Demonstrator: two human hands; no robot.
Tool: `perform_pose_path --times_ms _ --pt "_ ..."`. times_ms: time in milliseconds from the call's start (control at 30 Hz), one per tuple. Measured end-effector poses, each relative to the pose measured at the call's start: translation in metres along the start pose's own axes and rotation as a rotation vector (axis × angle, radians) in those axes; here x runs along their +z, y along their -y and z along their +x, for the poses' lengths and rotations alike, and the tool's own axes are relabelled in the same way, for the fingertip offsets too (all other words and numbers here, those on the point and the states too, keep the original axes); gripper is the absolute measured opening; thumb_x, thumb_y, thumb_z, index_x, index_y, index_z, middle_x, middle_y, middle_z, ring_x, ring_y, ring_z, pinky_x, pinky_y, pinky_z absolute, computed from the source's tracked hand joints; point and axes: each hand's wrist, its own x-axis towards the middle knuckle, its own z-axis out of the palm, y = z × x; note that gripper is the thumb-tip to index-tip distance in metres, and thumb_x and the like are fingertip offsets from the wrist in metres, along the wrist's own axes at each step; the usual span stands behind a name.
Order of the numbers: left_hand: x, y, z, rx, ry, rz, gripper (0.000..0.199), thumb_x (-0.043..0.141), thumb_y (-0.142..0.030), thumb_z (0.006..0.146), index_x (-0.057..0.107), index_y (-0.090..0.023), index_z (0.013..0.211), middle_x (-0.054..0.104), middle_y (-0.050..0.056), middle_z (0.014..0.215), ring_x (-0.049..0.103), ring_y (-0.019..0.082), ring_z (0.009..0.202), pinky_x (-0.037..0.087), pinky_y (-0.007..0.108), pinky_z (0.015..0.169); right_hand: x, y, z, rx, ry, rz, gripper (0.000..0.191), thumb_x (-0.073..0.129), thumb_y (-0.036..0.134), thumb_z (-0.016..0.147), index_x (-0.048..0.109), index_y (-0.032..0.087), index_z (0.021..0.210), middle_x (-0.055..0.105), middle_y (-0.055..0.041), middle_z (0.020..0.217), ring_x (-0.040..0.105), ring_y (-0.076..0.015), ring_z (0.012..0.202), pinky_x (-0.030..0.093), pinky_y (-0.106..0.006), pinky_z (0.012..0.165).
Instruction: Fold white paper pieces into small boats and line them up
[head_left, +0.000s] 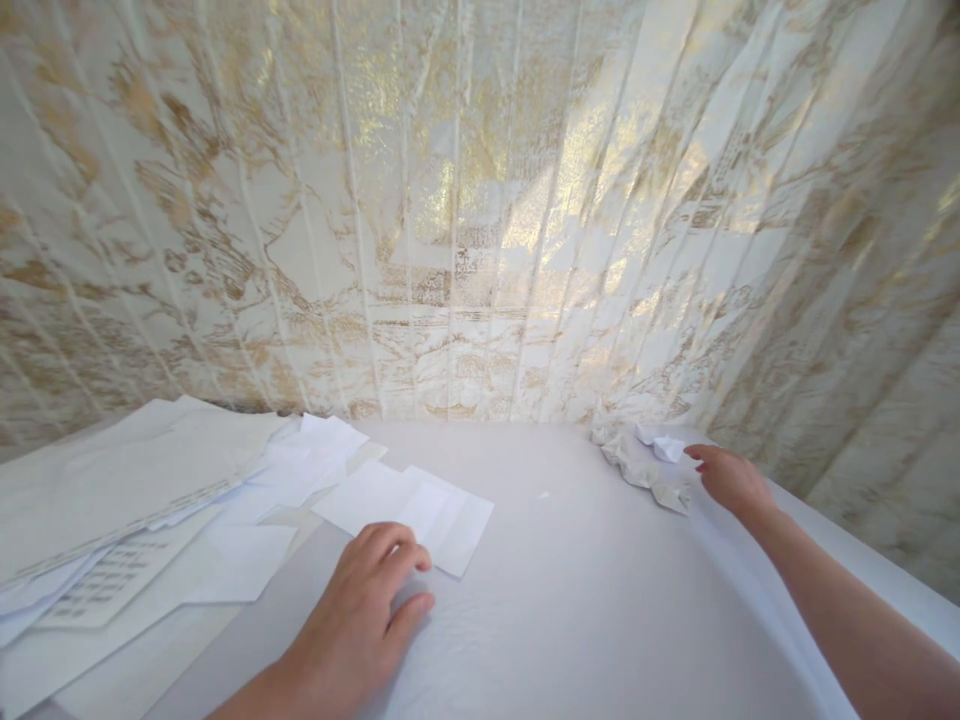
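My left hand [367, 610] rests over the white table with its fingers loosely curved and the thumb apart, holding nothing. Just beyond its fingertips lies a creased sheet of white paper [442, 510]. At the right, my right hand [731, 480] reaches to the table's far side, its fingertips beside a small crumpled white paper [667, 448]; whether they touch it, I cannot tell. Its fingers look stretched out and partly overlap one another. Greyish crumpled papers [634, 465] lie in a row to the left of that hand.
A spread pile of paper sheets [135, 470], some with printed lines, covers the left of the table [540, 610]. One tiny paper scrap [544, 494] lies near the middle. A patterned curtain [465, 220] hangs behind the table and along its right side.
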Motion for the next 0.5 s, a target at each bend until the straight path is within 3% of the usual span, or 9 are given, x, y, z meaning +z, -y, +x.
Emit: perform_pose_path --times_ms 67,133,300,500 --pt "0.001 0.012 0.001 0.005 -0.031 0.082 0.031 0.05 -0.031 0.078 0.057 -0.022 0.107 0.05 0.009 0.123 0.041 0.029 0.115 0.034 0.044 0.095 -0.004 0.002 0.0 0.025 -0.043 0.011 0.023 0.049 0.027 0.089 0.054 0.019 0.11 0.055 -0.0069 0.113 0.057 -0.0185 0.092 0.049 -0.038 0.078" --pt "0.003 0.022 0.002 -0.04 0.043 0.168 0.051 0.051 -0.044 0.077 0.049 -0.021 0.122 0.038 0.011 0.137 0.025 0.034 0.128 0.029 0.049 0.098 -0.006 0.003 0.002 0.051 -0.077 0.014 0.022 0.049 0.027 0.089 0.054 0.019 0.11 0.055 -0.0068 0.114 0.057 -0.0184 0.092 0.049 -0.038 0.078" --pt "0.005 0.028 0.006 -0.127 0.239 0.247 0.062 0.042 -0.053 0.08 0.042 -0.018 0.13 0.034 0.013 0.14 0.023 0.033 0.13 0.024 0.05 0.102 0.004 0.002 0.009 0.083 -0.107 0.007 0.025 0.05 0.027 0.089 0.053 0.018 0.111 0.055 -0.0069 0.113 0.057 -0.0192 0.092 0.049 -0.039 0.077" --pt "-0.001 0.018 0.007 -0.141 0.281 0.268 0.058 0.042 -0.051 0.08 0.045 -0.019 0.128 0.033 0.012 0.14 0.025 0.032 0.129 0.025 0.05 0.101 0.018 0.004 0.017 -0.017 -0.076 0.015 0.025 0.05 0.027 0.089 0.053 0.018 0.111 0.054 -0.007 0.114 0.057 -0.0192 0.093 0.049 -0.039 0.078"
